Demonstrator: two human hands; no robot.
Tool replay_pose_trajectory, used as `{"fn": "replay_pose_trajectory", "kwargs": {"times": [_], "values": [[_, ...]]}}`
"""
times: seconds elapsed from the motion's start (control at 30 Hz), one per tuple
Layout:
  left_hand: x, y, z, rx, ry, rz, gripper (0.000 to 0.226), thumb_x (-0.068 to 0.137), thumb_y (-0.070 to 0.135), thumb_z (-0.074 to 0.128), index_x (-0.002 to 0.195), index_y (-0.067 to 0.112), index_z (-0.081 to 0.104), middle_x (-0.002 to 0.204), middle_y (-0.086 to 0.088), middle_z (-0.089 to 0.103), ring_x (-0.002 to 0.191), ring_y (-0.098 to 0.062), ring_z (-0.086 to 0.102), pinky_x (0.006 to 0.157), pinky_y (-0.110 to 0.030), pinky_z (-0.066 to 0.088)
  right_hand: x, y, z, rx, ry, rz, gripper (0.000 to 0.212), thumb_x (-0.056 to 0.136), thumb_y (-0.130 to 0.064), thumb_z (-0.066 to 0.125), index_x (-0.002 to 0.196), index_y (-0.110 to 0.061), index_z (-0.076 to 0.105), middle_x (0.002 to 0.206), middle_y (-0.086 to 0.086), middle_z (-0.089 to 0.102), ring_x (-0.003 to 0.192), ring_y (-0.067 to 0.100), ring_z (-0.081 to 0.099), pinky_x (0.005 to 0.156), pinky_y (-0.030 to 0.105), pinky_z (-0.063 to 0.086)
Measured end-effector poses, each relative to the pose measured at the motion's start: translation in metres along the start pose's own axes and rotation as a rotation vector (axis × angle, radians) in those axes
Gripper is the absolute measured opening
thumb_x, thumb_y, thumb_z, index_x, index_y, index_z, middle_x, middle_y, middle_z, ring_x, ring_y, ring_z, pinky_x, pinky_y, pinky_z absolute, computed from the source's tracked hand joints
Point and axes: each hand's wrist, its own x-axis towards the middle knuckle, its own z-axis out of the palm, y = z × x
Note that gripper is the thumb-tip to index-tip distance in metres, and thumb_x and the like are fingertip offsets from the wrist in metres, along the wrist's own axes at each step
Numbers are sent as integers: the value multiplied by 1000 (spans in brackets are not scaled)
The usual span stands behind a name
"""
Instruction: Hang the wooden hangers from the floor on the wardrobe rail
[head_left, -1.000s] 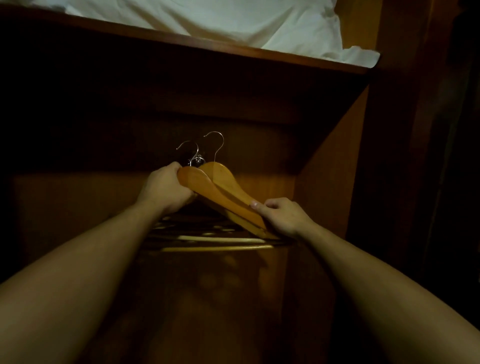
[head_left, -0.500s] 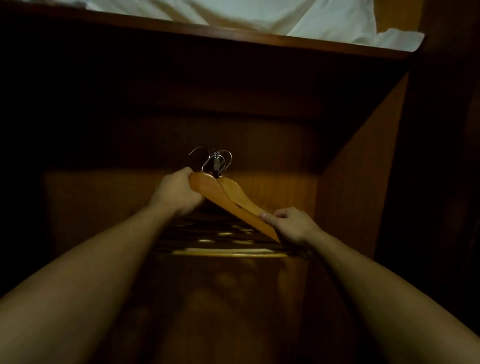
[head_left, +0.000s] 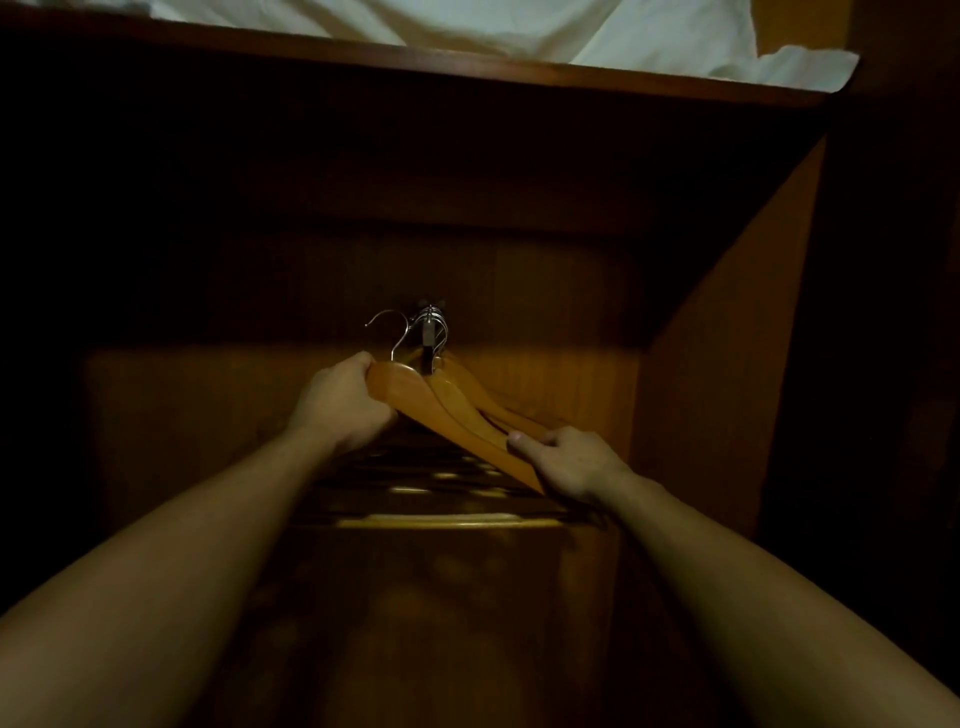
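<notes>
Inside a dark wardrobe I hold a wooden hanger (head_left: 415, 405) with both hands. My left hand (head_left: 345, 402) grips its top near the neck. My right hand (head_left: 566, 462) grips its lower right arm, thumb on the wood. Its metal hook (head_left: 389, 325) stands free, just left of the rail (head_left: 428, 332), which I see end-on. Right behind it a second wooden hanger (head_left: 467, 400) hangs with its hook among several hooks on the rail. The bottom bars of more hangers (head_left: 447, 519) show faintly below my hands.
A wooden shelf (head_left: 467, 65) runs across above the rail, with white bedding (head_left: 571, 31) on it. The wardrobe's right side wall (head_left: 727, 332) stands close to my right hand. The back panel (head_left: 208, 415) and the left are very dark.
Both hangers went up toward the rail. The rear hanger's hook now sits on the rail; the front hanger's hook is still beside it. My hands kept their grips.
</notes>
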Motion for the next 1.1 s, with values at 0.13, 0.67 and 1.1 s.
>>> {"fn": "replay_pose_trajectory", "kwargs": {"times": [0.13,0.67,1.1], "values": [[1,2,3,4,7,10,30,80,12,76,92,29,54,81,-1,64,68,-17,63,55,-27,43,-1,-1,3,-33,52,-52,67,90,-76,29,109,-24,66,98,-1,65,89,18,60,69,33,45],[6,21,21,140,94,132,48,78,27,78,113,30,45,88,11,53,79,-15,58,69,-36,51,-3,-36,12,-217,226,-518,33,99,-63,25,94,-33,38,70,-8,54,60,9,52,52,30,34],[0,1,54,379,232,193,57,77,41,77,121,24,46,113,3,55,99,-17,55,78,-32,43,15,-14,37,-309,240,-484,50,95,-68,14,111,-30,43,70,-13,49,61,3,48,53,29,39]]}}
